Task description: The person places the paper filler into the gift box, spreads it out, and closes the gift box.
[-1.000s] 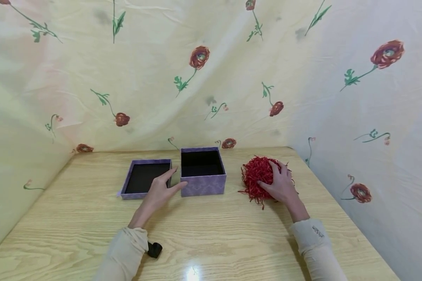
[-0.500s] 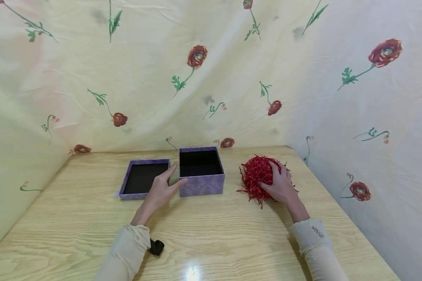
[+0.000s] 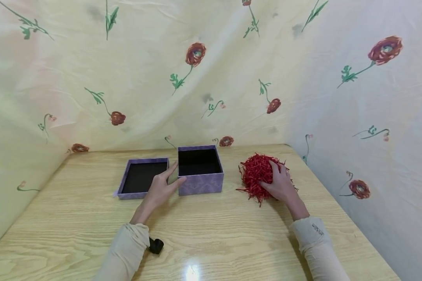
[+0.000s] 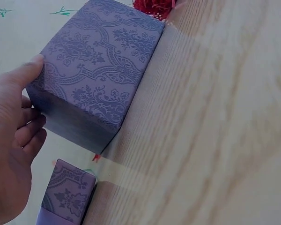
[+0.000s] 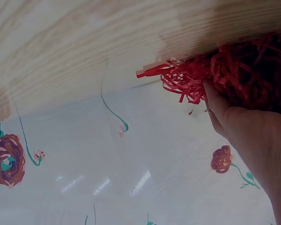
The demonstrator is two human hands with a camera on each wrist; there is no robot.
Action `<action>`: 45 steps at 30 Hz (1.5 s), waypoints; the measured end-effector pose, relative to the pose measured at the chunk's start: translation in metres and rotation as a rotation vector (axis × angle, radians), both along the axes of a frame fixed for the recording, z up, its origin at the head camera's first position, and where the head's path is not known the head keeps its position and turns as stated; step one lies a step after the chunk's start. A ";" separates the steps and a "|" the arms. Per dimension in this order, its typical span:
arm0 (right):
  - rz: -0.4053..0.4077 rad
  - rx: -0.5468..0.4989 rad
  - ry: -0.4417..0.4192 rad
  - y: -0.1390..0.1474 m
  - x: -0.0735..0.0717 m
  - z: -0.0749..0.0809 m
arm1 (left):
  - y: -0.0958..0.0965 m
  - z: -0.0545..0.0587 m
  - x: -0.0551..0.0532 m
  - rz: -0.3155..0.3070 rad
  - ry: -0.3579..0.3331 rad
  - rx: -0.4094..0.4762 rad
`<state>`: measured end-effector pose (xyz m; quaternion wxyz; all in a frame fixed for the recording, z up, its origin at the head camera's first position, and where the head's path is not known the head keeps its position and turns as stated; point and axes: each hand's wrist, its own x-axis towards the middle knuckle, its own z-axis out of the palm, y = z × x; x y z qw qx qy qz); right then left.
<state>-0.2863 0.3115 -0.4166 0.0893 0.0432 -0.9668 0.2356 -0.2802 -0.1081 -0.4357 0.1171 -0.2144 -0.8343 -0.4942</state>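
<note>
My left hand [image 3: 160, 188] is at the near left corner of a purple patterned box [image 3: 201, 184], which stands upright with its black inside showing. In the left wrist view the thumb lies on the front face at the rim, and the other fingers bend along the left side. A shallow matching lid [image 3: 144, 178] lies upturned just left of the box. On the right, my right hand [image 3: 281, 185] grips a heap of red shredded paper [image 3: 254, 173] from above, fingers spread over it and thumb at its near left side. Strands hide some fingertips in the right wrist view.
The wooden table [image 3: 211, 234] carries everything. Behind it and along both sides hangs a pale flowered cloth [image 3: 144, 78]. A small black object [image 3: 156, 246] shows beside the left sleeve [image 3: 124, 249]. A pale purple ribbon tab [image 3: 116, 193] sticks out at the lid's left.
The left hand has closed in slightly on the box's corner. The right hand stays on the shredded paper. The head view has shifted a little.
</note>
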 end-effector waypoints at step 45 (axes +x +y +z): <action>0.088 -0.088 0.057 0.012 -0.014 0.035 | -0.004 0.000 -0.002 -0.019 -0.017 -0.008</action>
